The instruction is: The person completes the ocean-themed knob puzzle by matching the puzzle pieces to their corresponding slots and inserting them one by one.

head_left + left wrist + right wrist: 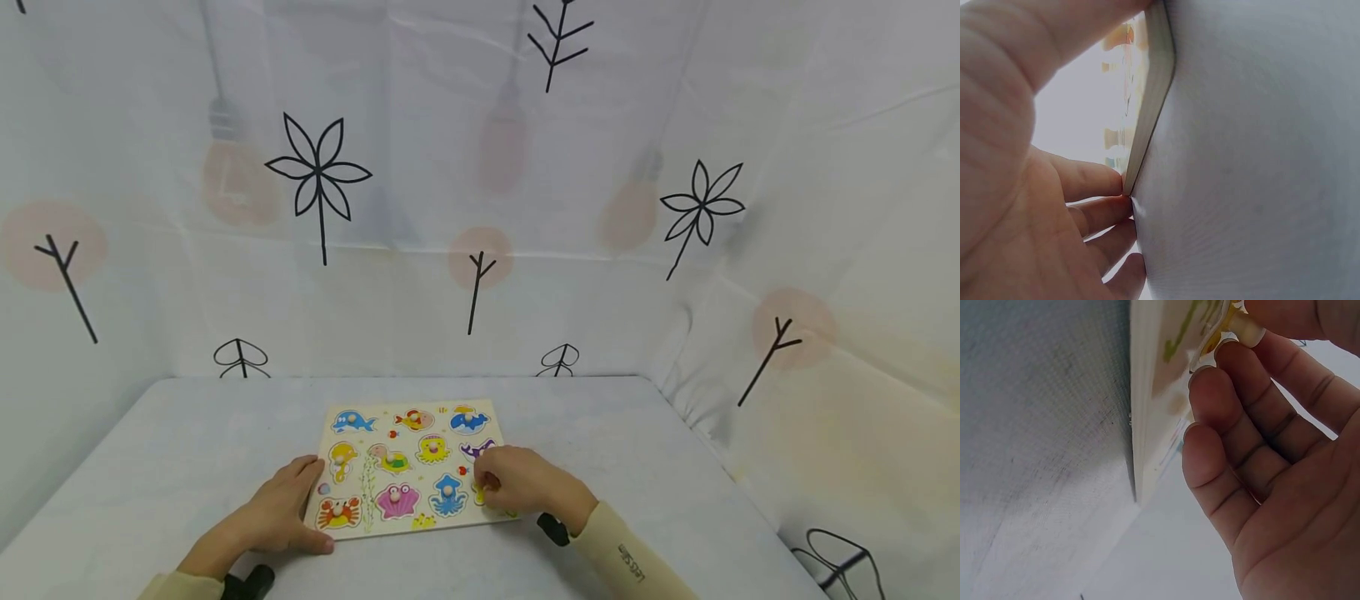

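Note:
A wooden knob puzzle board [412,522] with sea-animal pieces lies flat on the white table. My left hand [281,508] rests at its near left corner, the thumb along the front edge and the spread fingertips against the left edge [1147,119]. At the right side of the board, my right hand [521,481] pinches the pale knob [1246,330] of a yellow puzzle piece [479,495]. The hand covers most of that piece in the head view. Just above the fingers is a purple whale-tail-shaped piece [477,448], partly hidden. Left of them sits a blue squid piece [447,495].
Other pieces sit on the board, among them a crab [339,512], a pink shell [397,500] and a yellow octopus [432,448]. The white tabletop [600,433] extends around it. White patterned cloth [420,308] hangs behind and at the sides.

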Demonstrator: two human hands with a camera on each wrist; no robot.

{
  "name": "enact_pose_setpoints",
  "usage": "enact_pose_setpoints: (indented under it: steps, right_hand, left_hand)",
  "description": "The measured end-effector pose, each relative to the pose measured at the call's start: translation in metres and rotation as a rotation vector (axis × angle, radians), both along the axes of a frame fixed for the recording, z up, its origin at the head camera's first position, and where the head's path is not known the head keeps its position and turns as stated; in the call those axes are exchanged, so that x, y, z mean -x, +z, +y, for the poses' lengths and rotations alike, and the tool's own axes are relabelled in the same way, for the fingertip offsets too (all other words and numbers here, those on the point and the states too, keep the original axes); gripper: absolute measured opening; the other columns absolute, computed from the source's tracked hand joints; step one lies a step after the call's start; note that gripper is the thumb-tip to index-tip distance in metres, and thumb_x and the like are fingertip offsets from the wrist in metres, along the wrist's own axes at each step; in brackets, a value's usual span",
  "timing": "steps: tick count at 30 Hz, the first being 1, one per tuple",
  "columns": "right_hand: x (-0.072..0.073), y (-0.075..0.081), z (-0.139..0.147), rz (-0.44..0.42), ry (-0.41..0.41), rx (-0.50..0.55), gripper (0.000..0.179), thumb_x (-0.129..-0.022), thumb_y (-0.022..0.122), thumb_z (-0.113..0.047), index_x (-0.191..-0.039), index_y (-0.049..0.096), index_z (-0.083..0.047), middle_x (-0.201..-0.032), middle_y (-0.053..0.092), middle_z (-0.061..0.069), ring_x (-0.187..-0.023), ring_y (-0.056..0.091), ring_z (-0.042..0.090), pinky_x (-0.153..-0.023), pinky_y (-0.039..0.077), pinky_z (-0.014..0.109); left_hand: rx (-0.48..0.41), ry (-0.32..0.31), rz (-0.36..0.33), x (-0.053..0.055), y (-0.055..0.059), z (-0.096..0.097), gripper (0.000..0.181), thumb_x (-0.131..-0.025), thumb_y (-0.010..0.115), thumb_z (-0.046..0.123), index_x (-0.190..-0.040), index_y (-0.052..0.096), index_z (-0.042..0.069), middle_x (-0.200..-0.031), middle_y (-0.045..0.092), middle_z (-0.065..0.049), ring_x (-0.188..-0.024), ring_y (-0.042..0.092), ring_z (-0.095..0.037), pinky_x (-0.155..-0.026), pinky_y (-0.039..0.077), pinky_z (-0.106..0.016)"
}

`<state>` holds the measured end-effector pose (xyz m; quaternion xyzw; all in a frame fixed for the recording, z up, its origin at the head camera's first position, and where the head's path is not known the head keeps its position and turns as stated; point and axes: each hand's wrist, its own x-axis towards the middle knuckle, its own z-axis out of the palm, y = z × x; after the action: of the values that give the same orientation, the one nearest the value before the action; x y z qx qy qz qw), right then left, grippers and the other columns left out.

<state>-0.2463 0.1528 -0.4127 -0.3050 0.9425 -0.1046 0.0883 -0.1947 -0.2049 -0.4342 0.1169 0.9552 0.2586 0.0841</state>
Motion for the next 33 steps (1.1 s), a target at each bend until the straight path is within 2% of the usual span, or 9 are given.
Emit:
enact_pose_setpoints:
  steps: [9, 16, 33]
  right_hand:
    - [0.0012, -0.0002, 0.0007, 0.006, 0.015, 0.001, 0.01, -0.081, 0.071, -0.021, -0.082, 0.064, -0.027, -0.072, 0.051, -0.012, -0.071, 0.049, 0.005, -0.062, 0.04, 0.023]
    - [-0.0008, 0.0, 0.0018, 0.002, 0.026, 0.017, 0.009, -0.081, 0.071, -0.02, -0.082, 0.064, -0.026, -0.071, 0.051, -0.013, -0.069, 0.048, 0.005, -0.06, 0.04, 0.022]
    - [0.0, -0.0047, 0.0052, -0.021, 0.023, 0.056, 0.011, -0.082, 0.07, -0.018, -0.083, 0.064, -0.027, -0.072, 0.051, -0.014, -0.07, 0.048, 0.004, -0.06, 0.041, 0.021]
  left_hand:
    - [0.004, 0.0, 0.009, 0.0009, 0.0003, -0.0001, 0.121, -0.052, 0.088, 0.055, -0.141, 0.036, -0.008, -0.145, 0.031, -0.027, -0.13, 0.03, -0.049, -0.104, 0.028, -0.065]
    - [0.013, -0.023, 0.019, -0.0006, 0.0035, 0.0, 0.119, -0.053, 0.089, 0.052, -0.14, 0.035, -0.01, -0.143, 0.032, -0.03, -0.129, 0.031, -0.05, -0.104, 0.029, -0.064]
    - [0.014, 0.006, -0.008, 0.0003, 0.0006, 0.0003, 0.122, -0.051, 0.088, 0.055, -0.141, 0.035, -0.008, -0.144, 0.03, -0.029, -0.13, 0.03, -0.049, -0.105, 0.027, -0.065]
